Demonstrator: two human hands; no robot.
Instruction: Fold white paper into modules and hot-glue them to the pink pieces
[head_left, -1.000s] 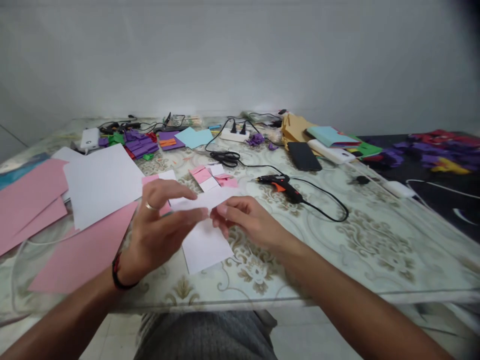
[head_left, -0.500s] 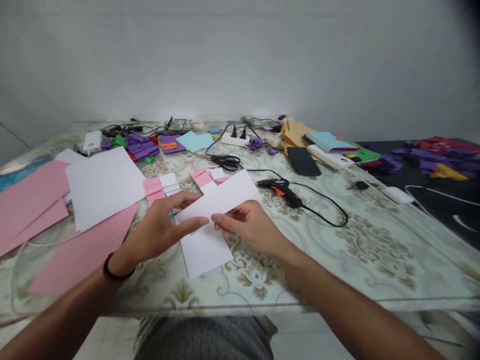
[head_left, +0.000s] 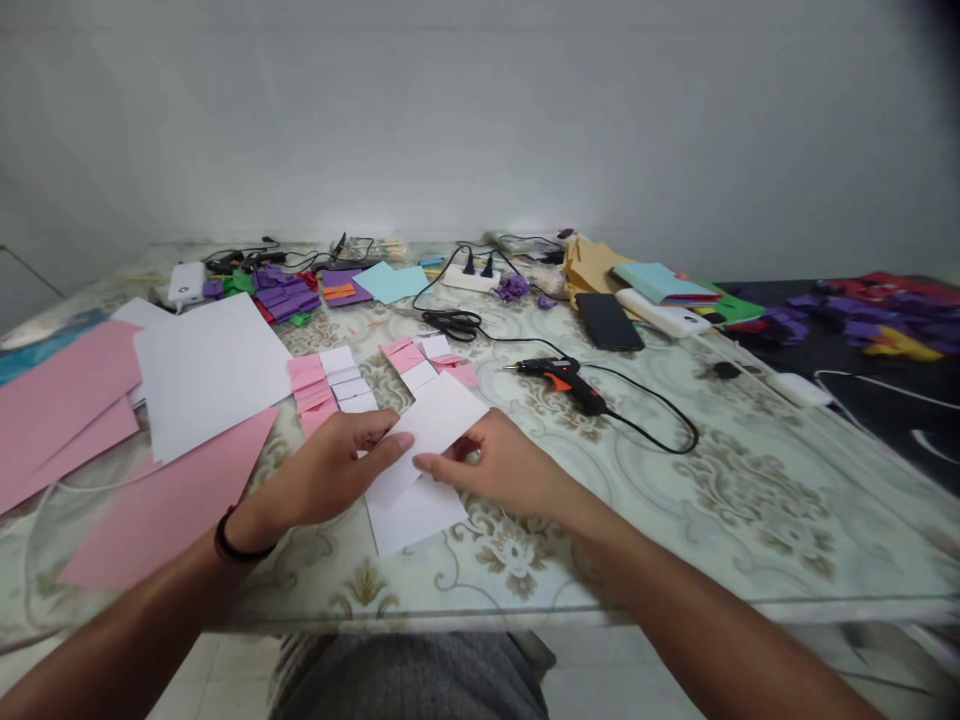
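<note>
From where I stood, both hands met over the near middle of the table (head_left: pixel 750 500). The left hand (head_left: pixel 334 468) and the right hand (head_left: pixel 501 465) each pinched the same white slip of paper (head_left: pixel 442 418). The fingers were drawn narrow on its near edge, with thumb against forefinger. The left hand's fingertips came in from nine o'clock and the right hand's from three, almost meeting at the slip's near side.

The slip lay dead ahead of the person, between the two hands. Its long axis slanted from about seven o'clock up toward one o'clock, so the far end stuck out past the right hand's knuckles. Neither hand was clearly the nearer, though the left covered more of the low end.

Under the slip, a white sheet (head_left: pixel 416 518) rested flat on the table. I could not tell whether the two touched.

Folded pink-and-white pieces (head_left: pixel 330 385) sat at eleven o'clock, just beyond the left hand. A glue gun (head_left: pixel 564 376) lay at two o'clock, well apart, with scissors (head_left: pixel 452 320) farther off at twelve. A pink sheet (head_left: pixel 165 500) spread out at nine o'clock.
</note>
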